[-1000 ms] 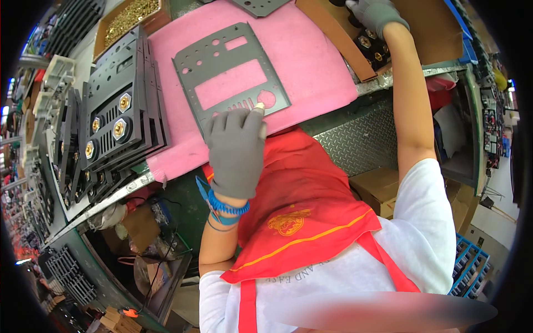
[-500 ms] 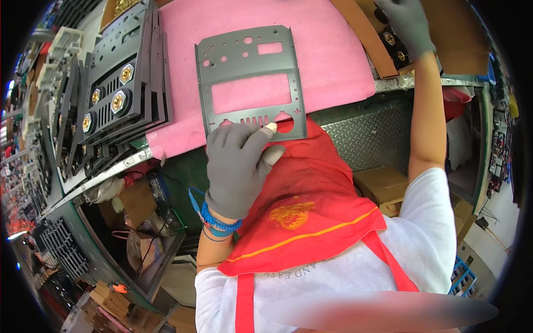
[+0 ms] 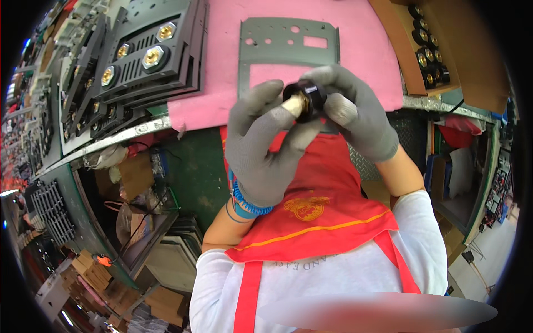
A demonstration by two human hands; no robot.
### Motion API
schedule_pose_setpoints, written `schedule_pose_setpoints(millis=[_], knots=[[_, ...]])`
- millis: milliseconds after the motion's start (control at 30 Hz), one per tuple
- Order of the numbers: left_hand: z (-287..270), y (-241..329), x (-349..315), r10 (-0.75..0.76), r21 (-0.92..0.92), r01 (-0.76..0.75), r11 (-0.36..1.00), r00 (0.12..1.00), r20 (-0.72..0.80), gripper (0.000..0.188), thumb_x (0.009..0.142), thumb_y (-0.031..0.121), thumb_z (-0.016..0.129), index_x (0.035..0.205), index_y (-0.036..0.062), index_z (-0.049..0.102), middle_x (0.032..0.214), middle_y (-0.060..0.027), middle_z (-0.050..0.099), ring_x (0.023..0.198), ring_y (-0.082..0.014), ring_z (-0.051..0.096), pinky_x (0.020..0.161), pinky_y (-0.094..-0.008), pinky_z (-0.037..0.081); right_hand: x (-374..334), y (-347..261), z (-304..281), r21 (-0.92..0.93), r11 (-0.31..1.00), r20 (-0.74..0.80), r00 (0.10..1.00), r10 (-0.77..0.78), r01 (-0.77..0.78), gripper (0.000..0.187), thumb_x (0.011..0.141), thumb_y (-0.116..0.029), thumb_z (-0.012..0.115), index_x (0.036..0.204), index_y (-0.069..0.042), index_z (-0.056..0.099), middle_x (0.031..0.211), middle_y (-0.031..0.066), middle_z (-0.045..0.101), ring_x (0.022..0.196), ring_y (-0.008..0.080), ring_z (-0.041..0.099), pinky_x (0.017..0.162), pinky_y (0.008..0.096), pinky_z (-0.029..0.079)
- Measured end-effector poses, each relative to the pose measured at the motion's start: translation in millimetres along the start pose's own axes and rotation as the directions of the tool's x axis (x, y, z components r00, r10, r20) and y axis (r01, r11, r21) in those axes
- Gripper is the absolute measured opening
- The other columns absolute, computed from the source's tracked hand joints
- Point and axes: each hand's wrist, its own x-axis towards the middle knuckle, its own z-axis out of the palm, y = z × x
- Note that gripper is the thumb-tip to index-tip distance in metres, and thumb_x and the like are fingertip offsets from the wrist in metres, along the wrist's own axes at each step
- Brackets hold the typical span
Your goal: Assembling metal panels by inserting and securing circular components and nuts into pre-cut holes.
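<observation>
Both my gloved hands meet over the near edge of the bench, around a black round connector. My right hand grips it from the right between thumb and fingers. From the other side my left hand closes on it, with a pale-tipped finger pressed to its brass-coloured centre. Behind the hands, a dark grey metal panel with round holes and rectangular cutouts lies on a pink mat. The hands hide the panel's near part.
To the left stands a stack of similar grey panels fitted with brass-centred connectors and nuts. On the right, an open cardboard box holds several black connectors. A blue coiled cord circles my left wrist. Below the bench are cluttered shelves.
My right hand has come back from the box with a black connector. My left hand has left the panel's near edge and joined it on the connector.
</observation>
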Motion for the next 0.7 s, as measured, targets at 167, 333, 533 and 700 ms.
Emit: schedule_pose_setpoints(millis=[167, 333, 533, 700], knots=[[-2, -7, -11, -0.069, -0.307, 0.061, 0.950, 0.998, -0.015, 0.040, 0.072, 0.001, 0.080, 0.107, 0.0039, 0.060, 0.123, -0.0232, 0.059, 0.105, -0.0313, 0.064, 0.083, -0.0350, 0.055, -8, 5, 22, -0.226, 0.957, -0.081, 0.975, -0.207, 0.184, 0.031, 0.096, -0.015, 0.054, 0.122, 0.002, 0.053, 0.108, 0.0055, 0.060, 0.095, 0.0109, 0.058, 0.082, 0.0261, 0.049], [-15, -3, -20, -0.129, -0.437, 0.133, 0.890, 0.991, 0.038, 0.040, 0.073, 0.004, 0.080, 0.106, 0.0049, 0.059, 0.125, -0.0255, 0.057, 0.106, -0.0341, 0.063, 0.085, -0.0373, 0.055, -7, 12, 24, -0.469, 0.758, 0.095, 0.879, -0.467, 0.453, 0.029, 0.090, -0.006, 0.057, 0.118, 0.002, 0.057, 0.099, 0.0072, 0.058, 0.087, 0.0127, 0.055, 0.078, 0.0264, 0.044], [-16, 5, -23, -0.202, -0.508, 0.157, 0.847, 0.979, -0.034, 0.034, 0.077, 0.002, 0.077, 0.105, 0.0000, 0.058, 0.125, -0.0258, 0.057, 0.106, -0.0289, 0.062, 0.087, -0.0361, 0.052, 1, 19, 43, -0.441, 0.758, 0.014, 0.848, -0.530, 0.481, 0.024, 0.087, -0.003, 0.060, 0.110, -0.001, 0.062, 0.095, 0.0101, 0.058, 0.087, 0.0199, 0.057, 0.078, 0.0306, 0.046], [-32, 13, -18, -0.674, -0.820, 0.542, 0.185, 0.677, 0.295, 0.024, 0.086, 0.015, 0.067, 0.100, -0.0028, 0.061, 0.095, -0.0081, 0.065, 0.086, -0.0123, 0.061, 0.079, -0.0255, 0.049, 8, 7, 32, -0.652, 0.258, 0.479, 0.650, -0.590, 0.714, 0.019, 0.081, -0.005, 0.063, 0.099, -0.011, 0.067, 0.107, 0.0100, 0.059, 0.101, 0.0298, 0.057, 0.086, 0.0413, 0.044]])
